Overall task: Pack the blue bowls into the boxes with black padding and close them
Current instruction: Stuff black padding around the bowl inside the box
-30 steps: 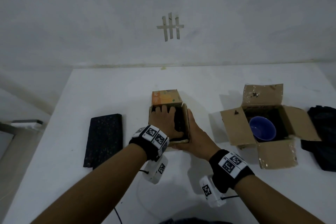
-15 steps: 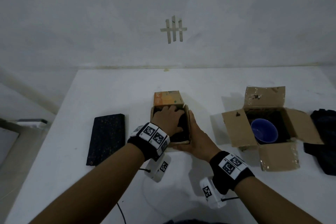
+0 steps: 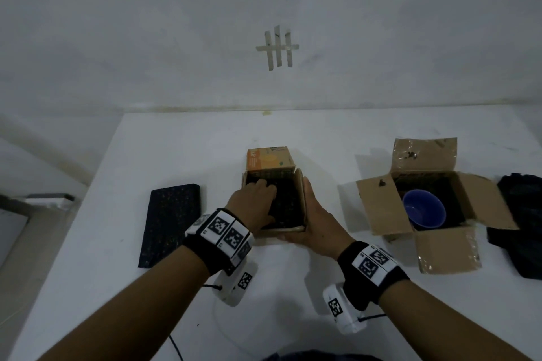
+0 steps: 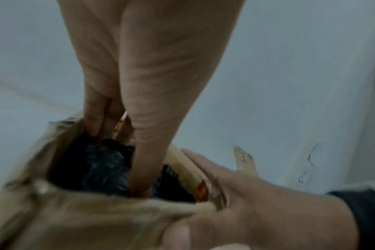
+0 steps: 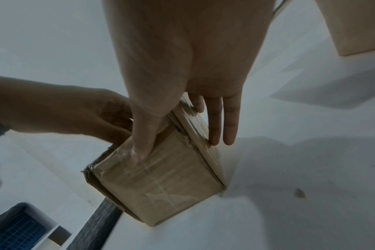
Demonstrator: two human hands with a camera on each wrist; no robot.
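Carton, small, open-topped, orange far flap raised; landmark at table centre. Left hand reaches deeper inside than a second ago, fingers extended, pressing black padding. Right hand flat along the carton's right wall, thumb on the near face, bracing as before. Right of carton: second box, flaps spread, blue bowl on black lining. Left of carton: loose padding slab. Carton's contents beneath the padding hidden; dark bundle far right cut off.
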